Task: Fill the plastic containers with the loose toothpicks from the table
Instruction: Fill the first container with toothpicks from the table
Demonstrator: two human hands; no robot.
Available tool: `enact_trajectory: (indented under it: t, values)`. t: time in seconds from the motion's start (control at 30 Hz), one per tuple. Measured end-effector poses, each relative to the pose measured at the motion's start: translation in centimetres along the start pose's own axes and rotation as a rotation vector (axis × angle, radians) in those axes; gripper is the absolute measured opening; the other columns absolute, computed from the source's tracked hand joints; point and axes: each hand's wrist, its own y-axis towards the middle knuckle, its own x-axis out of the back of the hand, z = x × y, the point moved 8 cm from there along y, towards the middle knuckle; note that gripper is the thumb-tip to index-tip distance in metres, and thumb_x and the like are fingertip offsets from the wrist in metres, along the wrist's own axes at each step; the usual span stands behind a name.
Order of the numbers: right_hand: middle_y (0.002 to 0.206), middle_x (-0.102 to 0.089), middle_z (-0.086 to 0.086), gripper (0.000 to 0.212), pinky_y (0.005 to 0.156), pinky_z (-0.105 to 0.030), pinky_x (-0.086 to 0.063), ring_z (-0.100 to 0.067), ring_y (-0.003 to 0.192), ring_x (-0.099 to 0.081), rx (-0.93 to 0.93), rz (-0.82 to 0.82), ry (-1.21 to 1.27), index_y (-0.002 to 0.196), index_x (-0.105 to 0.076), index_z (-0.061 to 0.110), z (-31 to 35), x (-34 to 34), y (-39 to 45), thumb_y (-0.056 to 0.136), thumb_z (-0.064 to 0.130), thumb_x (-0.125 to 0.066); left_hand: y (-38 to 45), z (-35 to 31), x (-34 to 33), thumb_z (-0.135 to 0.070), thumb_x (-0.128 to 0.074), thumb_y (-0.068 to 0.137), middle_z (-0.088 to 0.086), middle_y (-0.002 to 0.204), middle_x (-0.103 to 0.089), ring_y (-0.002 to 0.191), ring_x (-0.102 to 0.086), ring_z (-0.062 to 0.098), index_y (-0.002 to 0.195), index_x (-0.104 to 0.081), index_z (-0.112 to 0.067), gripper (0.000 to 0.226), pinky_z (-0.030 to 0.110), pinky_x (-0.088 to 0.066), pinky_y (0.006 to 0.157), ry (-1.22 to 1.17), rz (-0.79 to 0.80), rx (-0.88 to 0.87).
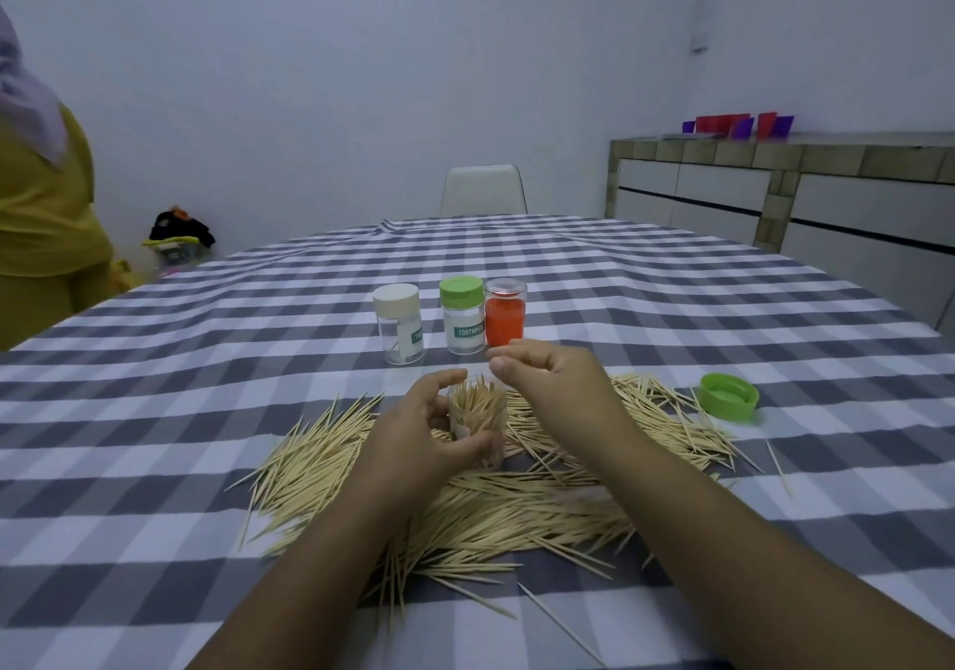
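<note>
My left hand (418,431) grips a clear plastic container (478,419) that stands upright among the toothpicks and is packed with them. My right hand (548,380) hovers just above and to the right of its open mouth, fingers loosely curled, thumb and forefinger close together; whether they pinch a toothpick I cannot tell. A broad heap of loose toothpicks (465,509) covers the checked tablecloth around both hands. Behind stand three closed containers: one with a white lid (398,323), one with a green lid (462,315), one clear with an orange inside (505,313).
A loose green lid (728,395) lies upside down to the right of the heap. A white chair (483,190) stands at the table's far end. A person in yellow (41,204) stands at the left edge. A tiled counter (775,188) runs along the right.
</note>
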Motion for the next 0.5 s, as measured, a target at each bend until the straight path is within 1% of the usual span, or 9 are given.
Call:
enact_trajectory:
  t: [0.07, 0.13, 0.2, 0.27, 0.3, 0.33, 0.4, 0.43, 0.5]
  values:
    - [0.108, -0.065, 0.007, 0.021, 0.068, -0.015, -0.038, -0.004, 0.093, -0.055, -0.064, 0.011, -0.055, 0.112, -0.069, 0.022, -0.4, 1.1, 0.3, 0.094, 0.024, -0.058, 0.0, 0.1, 0.0, -0.030, -0.084, 0.068, -0.017, 0.077, -0.065, 0.079, -0.060, -0.014, 0.121, -0.048, -0.040, 0.064, 0.001, -0.040, 0.063, 0.001, 0.001, 0.006]
    - [0.118, -0.065, 0.002, 0.024, 0.070, -0.020, -0.041, -0.010, 0.100, -0.056, -0.142, 0.073, -0.193, 0.116, -0.067, 0.022, -1.1, 1.9, 0.6, 0.095, 0.022, -0.056, 0.1, 0.0, 0.0, -0.031, -0.084, 0.068, -0.018, 0.076, -0.065, 0.079, -0.059, -0.015, 0.122, -0.048, -0.041, 0.065, 0.001, -0.040, 0.062, 0.009, 0.001, 0.013]
    - [0.126, -0.062, 0.000, 0.028, 0.080, -0.023, -0.043, -0.014, 0.109, -0.057, -0.201, 0.188, -0.423, 0.122, -0.064, 0.020, -2.1, 2.5, 0.6, 0.096, 0.018, -0.055, 0.1, 0.0, 0.0, -0.033, -0.084, 0.067, -0.017, 0.076, -0.064, 0.079, -0.060, -0.013, 0.123, -0.048, -0.041, 0.067, 0.001, -0.040, 0.062, 0.013, 0.001, 0.017]
    - [0.127, -0.061, -0.003, 0.030, 0.088, -0.028, -0.044, -0.019, 0.112, -0.057, -0.234, 0.296, -0.673, 0.124, -0.063, 0.017, -3.1, 2.8, 0.4, 0.095, 0.016, -0.055, 0.0, 0.1, 0.0, -0.034, -0.084, 0.067, -0.014, 0.082, -0.066, 0.083, -0.061, -0.009, 0.125, -0.048, -0.040, 0.069, 0.003, -0.040, 0.063, 0.006, 0.003, 0.023]
    - [0.121, -0.063, -0.005, 0.028, 0.087, -0.029, -0.046, -0.020, 0.108, -0.058, -0.238, 0.345, -0.782, 0.120, -0.065, 0.014, -3.6, 2.9, 0.3, 0.094, 0.017, -0.056, 0.0, 0.2, 0.0, -0.035, -0.084, 0.067, -0.013, 0.085, -0.066, 0.085, -0.061, -0.008, 0.126, -0.048, -0.040, 0.069, 0.004, -0.040, 0.064, 0.008, 0.003, 0.026]
    - [0.114, -0.065, -0.006, 0.024, 0.082, -0.030, -0.047, -0.022, 0.102, -0.060, -0.239, 0.386, -0.870, 0.114, -0.066, 0.012, -4.0, 2.9, 0.2, 0.092, 0.020, -0.058, 0.0, 0.2, 0.0, -0.036, -0.084, 0.067, -0.013, 0.086, -0.066, 0.086, -0.061, -0.008, 0.127, -0.048, -0.040, 0.070, 0.004, -0.039, 0.065, 0.011, 0.004, 0.028]
    - [0.104, -0.065, -0.009, 0.023, 0.074, -0.031, -0.047, -0.024, 0.096, -0.060, -0.251, 0.429, -0.970, 0.106, -0.066, 0.008, -4.6, 2.9, 0.0, 0.089, 0.024, -0.061, 0.0, 0.2, 0.0, -0.036, -0.083, 0.067, -0.014, 0.084, -0.065, 0.086, -0.060, -0.009, 0.127, -0.047, -0.040, 0.070, 0.003, -0.038, 0.065, 0.014, 0.004, 0.032]
    - [0.105, -0.065, -0.010, 0.024, 0.073, -0.031, -0.046, -0.025, 0.096, -0.061, -0.258, 0.431, -0.992, 0.105, -0.065, 0.007, -4.8, 2.9, 0.1, 0.088, 0.024, -0.063, 0.0, 0.2, 0.0, -0.036, -0.083, 0.068, -0.015, 0.083, -0.065, 0.086, -0.060, -0.010, 0.127, -0.047, -0.040, 0.070, 0.003, -0.038, 0.064, 0.015, 0.006, 0.033]
    - [0.113, -0.064, -0.011, 0.032, 0.075, -0.030, -0.047, -0.026, 0.101, -0.061, -0.274, 0.408, -1.012, 0.112, -0.063, 0.006, -5.0, 3.0, 0.2, 0.086, 0.024, -0.066, 0.0, 0.2, -0.1, -0.036, -0.083, 0.068, -0.015, 0.082, -0.065, 0.086, -0.060, -0.011, 0.127, -0.047, -0.040, 0.070, 0.004, -0.039, 0.064, 0.019, 0.009, 0.032]
